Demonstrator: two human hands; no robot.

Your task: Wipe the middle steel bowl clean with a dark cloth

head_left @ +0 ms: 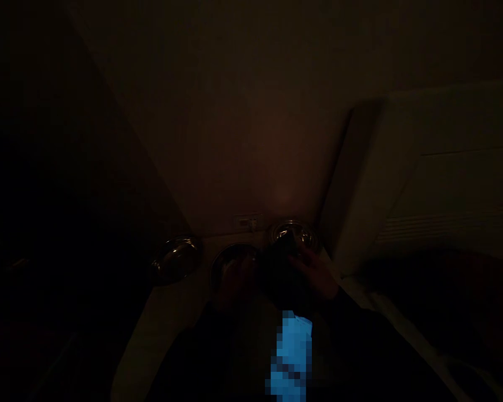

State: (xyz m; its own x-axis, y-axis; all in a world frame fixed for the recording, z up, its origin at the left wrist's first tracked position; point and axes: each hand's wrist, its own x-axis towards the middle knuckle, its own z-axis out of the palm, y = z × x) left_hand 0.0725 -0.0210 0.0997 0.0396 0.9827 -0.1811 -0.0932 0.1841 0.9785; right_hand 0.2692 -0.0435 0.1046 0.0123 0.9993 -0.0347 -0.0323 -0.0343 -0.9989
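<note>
The picture is very dark. My right hand (321,277) grips the right side of a dark object (280,273) whose kind I cannot make out. Just behind that object, a shiny metal bowl (295,226) stands against the wall, partly covered by it. My left hand (233,283) is at the near side of a middle metal bowl (218,261); its fingers are lost in shadow, so I cannot tell whether they hold anything. Farther left sits another shiny metal bowl (176,259), apart from both hands.
A wall outlet (248,221) is low on the wall (243,139) behind the bowls. A pale door or panel with a frame (360,195) rises at the right. A bright blue, pixelated patch (292,357) shows at the bottom. The left side is nearly black.
</note>
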